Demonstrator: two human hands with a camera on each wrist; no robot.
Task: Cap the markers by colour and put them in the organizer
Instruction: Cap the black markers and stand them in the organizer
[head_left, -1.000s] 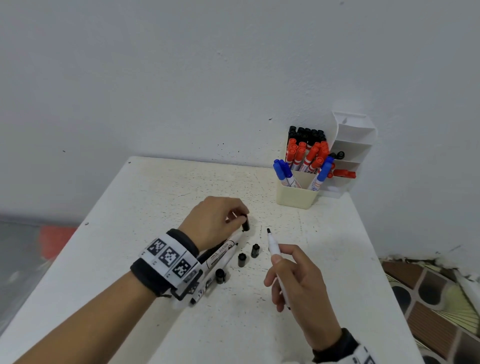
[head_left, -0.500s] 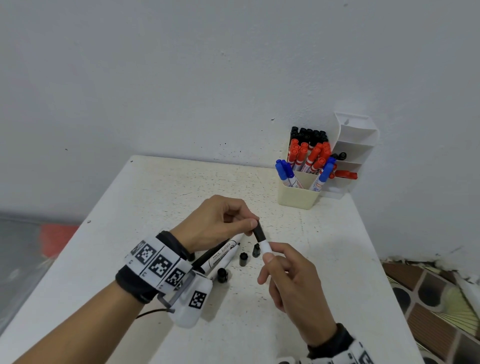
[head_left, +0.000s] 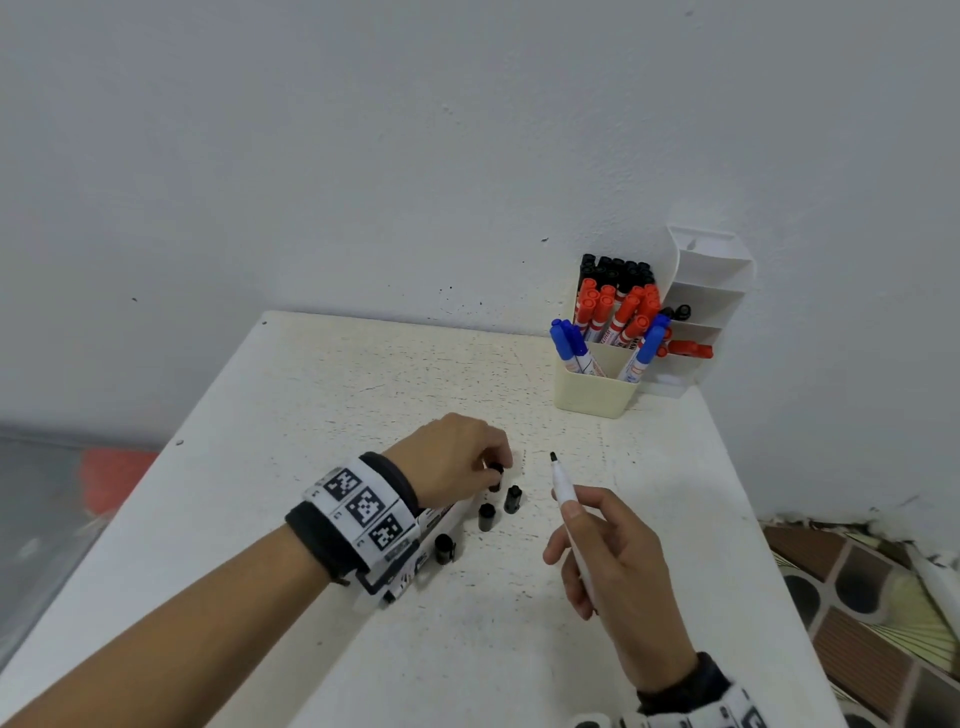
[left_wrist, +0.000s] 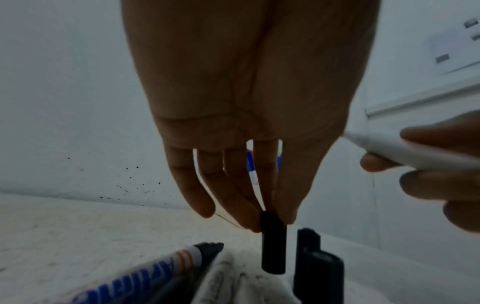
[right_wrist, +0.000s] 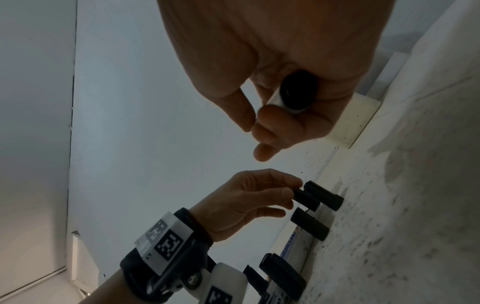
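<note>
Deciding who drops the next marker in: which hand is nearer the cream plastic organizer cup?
Right. The right hand, holding an uncapped white marker, sits below the cream organizer cup; the left hand, pinching a black cap, lies farther left.

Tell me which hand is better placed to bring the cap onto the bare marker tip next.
Left. The left hand already pinches a black cap, just off the table. The right hand is taken up gripping the uncapped marker, tip up, so it probably only steadies.
</note>
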